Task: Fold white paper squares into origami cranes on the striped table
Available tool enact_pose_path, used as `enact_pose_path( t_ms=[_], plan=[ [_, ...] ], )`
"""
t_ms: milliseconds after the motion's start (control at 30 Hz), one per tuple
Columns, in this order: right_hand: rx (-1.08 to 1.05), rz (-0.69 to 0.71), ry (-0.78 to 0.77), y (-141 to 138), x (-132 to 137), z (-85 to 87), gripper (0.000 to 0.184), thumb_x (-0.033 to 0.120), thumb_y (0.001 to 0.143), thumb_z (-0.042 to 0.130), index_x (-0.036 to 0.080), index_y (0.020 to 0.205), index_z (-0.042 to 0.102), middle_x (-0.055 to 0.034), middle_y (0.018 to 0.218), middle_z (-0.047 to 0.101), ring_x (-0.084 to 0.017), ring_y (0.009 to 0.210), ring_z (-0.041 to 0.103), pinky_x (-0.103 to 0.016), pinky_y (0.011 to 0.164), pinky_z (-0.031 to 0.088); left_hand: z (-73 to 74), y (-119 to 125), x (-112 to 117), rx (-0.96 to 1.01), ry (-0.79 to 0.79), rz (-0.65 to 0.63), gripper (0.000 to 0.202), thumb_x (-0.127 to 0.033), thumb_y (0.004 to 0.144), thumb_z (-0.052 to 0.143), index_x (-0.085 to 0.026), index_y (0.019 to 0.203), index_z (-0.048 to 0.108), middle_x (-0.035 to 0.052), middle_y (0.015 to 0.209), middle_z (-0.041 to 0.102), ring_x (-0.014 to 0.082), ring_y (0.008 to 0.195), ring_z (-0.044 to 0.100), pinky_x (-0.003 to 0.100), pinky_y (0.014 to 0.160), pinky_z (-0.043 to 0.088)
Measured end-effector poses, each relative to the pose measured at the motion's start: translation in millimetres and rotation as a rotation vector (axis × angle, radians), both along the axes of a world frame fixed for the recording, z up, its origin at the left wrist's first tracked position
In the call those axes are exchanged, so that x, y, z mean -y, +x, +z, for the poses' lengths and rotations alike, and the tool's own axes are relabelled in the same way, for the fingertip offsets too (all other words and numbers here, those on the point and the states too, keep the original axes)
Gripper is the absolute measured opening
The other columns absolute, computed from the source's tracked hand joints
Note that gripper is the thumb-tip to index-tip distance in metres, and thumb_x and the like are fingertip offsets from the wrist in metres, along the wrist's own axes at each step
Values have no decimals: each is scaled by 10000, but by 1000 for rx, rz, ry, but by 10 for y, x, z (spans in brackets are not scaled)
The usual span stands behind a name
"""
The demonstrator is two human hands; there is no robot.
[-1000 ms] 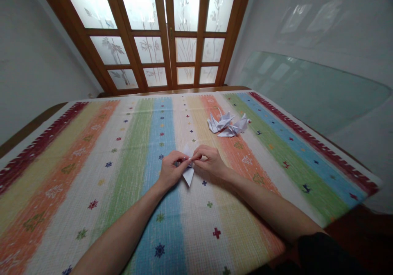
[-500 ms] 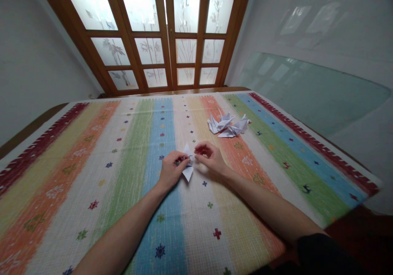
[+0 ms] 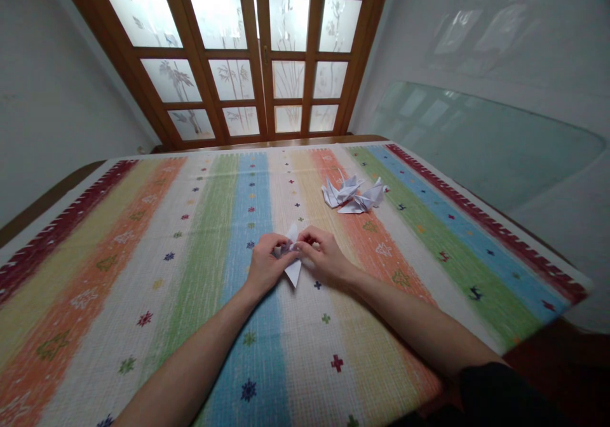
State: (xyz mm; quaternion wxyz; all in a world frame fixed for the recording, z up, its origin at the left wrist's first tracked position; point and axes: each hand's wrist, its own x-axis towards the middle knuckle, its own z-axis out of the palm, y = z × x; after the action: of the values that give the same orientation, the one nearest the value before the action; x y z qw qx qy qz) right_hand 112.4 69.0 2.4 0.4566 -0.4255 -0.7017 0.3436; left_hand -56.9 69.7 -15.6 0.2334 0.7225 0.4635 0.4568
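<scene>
Left hand (image 3: 265, 264) and right hand (image 3: 328, 257) both pinch a pointed white folded-paper piece (image 3: 294, 275), apparently steadying it, well inside the right edge of the striped cloth-covered tabletop (image 3: 203, 223).

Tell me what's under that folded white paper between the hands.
A striped multicoloured cloth shows around the folded white paper. What lies directly underneath cannot be seen: the paper, left hand and right hand cover it.

Just below frame centre, the left hand (image 3: 265, 263) and right hand (image 3: 325, 255) pinch folded white paper (image 3: 294, 275); above right, paper cranes (image 3: 351, 190) rest on the table (image 3: 200, 249).
</scene>
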Motion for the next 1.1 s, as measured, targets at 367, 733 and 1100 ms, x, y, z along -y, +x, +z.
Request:
enact_pose_path(
  t_ms=[367, 733, 1100],
  plan=[
    [196, -601, 445, 823, -570, 24, 162, 331, 834, 563, 195, 786, 638, -99, 1000, 564, -250, 1003, 528, -458, 917, 417, -56, -14, -26, -1, 88, 40, 390, -325, 766, 691, -218, 1110, 543, 87, 1133, 599, 240, 1072, 555, 410, 872, 466],
    [11, -1069, 430, 1298, -759, -289, 262, 355, 779, 522, 188, 979, 549, -87, 1062, 509, -255, 1086, 488, -437, 906, 426, -68, -32, -51, 256, -26, 186, 325, -395, 823, 582, -201, 1083, 563, 88, 1084, 602, 213, 975, 573, 359, 806, 466],
    [-351, -1148, 236, 1398, -858, -256, 359, 462, 773, 532, 179, 993, 524, -82, 1060, 543, -193, 900, 572, -371, 811, 486, 16, -437, -419, 681, 33, 604, 273, -432, 840, 509, -206, 991, 535, 72, 1029, 592, 150, 850, 609, 264, 701, 485]
  ],
)
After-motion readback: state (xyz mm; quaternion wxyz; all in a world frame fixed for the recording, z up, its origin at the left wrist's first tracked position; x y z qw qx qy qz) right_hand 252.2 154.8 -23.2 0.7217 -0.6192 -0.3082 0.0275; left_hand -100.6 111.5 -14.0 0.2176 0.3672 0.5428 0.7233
